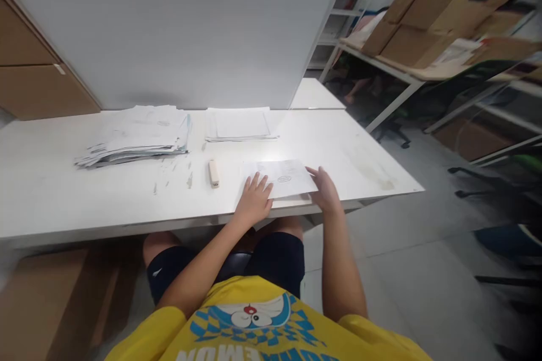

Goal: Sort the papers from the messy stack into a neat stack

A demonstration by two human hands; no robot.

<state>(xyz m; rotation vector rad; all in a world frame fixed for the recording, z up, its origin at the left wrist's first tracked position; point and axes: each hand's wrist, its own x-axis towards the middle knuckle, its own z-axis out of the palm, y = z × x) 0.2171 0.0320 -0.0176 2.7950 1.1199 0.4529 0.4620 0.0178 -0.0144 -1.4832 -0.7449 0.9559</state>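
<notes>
A printed sheet of paper (290,172) with an oval stamp mark lies in front of me near the table's front edge. My left hand (254,198) rests flat on its lower left part, fingers spread. At the right edge, my right hand (326,190) grips the sheet, whose near right corner is slightly raised. Left of the sheet, apart from both hands, a pale wooden stamp (213,174) lies on the table. Behind the sheet is a low stack of papers (241,124). A thicker, uneven pile of papers (139,132) sits farther left.
The white table (105,197) backs onto a grey-white panel (190,28). Cardboard boxes stand at the far left (42,87). Another table (389,65) at the right bears several cartons (419,28). Office chairs (486,180) stand on the floor to the right.
</notes>
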